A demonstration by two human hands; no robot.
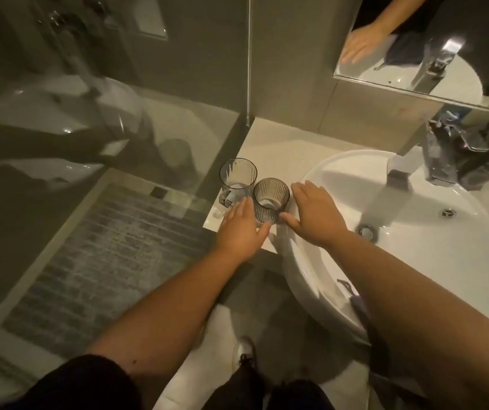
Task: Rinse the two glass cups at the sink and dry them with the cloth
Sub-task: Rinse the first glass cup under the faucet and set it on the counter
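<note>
Two grey glass cups stand upright and side by side on the white counter (269,149), left of the sink. The far one has a handle (238,179); the near one is ribbed (271,199). My left hand (241,229) lies flat just left of the ribbed cup, fingers spread, close to its side. Just right of that cup, my right hand (314,214) rests on the rim of the white sink (414,255), fingers apart, with its thumb reaching toward the cup's base. Neither hand grips a cup. A dark cloth (355,300) hangs over the sink's near rim, partly hidden by my right arm.
A chrome tap (405,170) stands at the back of the sink, with dark bottles (467,155) beside it. A mirror (414,45) hangs above. A glass shower partition (119,113) borders the counter on the left. The counter's near edge lies under my left hand.
</note>
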